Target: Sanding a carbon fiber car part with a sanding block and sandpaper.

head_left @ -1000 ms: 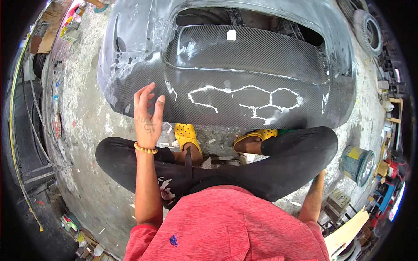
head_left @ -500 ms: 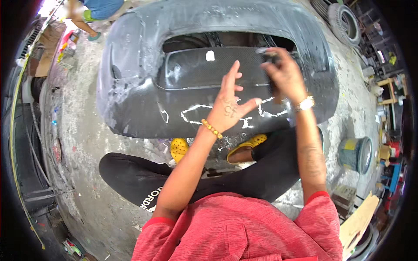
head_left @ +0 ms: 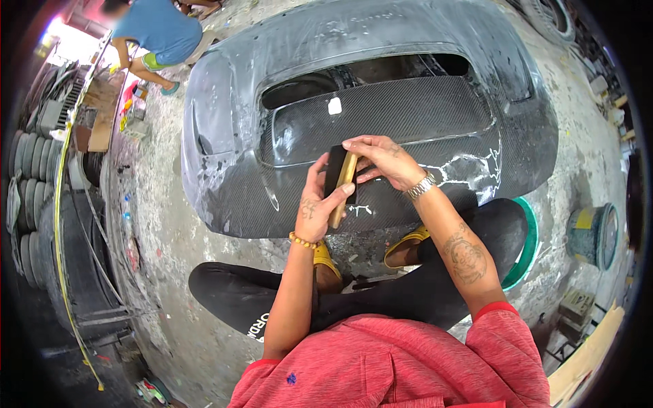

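Largest thing in my view is the dark carbon-fibre car bonnet with a wide vent opening, lying flat on the rough, paint-spattered concrete floor, its near edge just ahead of the crossed legs in black trousers, so the panel sits within arm's reach. White filler lines run across the weave at its near right part; a small white patch sits on the vent panel. Stacked tyres line the far left wall; a person in a blue shirt crouches at top left, well apart. A green-rimmed round basin pokes out from behind the right knee, and a grey-blue tin can stands farther right on the floor. Yellow sandals show between the knees. Both hands are raised over the bonnet's near edge. The left hand is curled round a flat black-and-tan sanding block held upright, thumb along its tan side, fingers behind. The right hand comes in from above, fingertips pressed together on the block's top end, steadying or adjusting it, I judge. A silver wristwatch is on the right wrist, an amber bead bracelet on the left.
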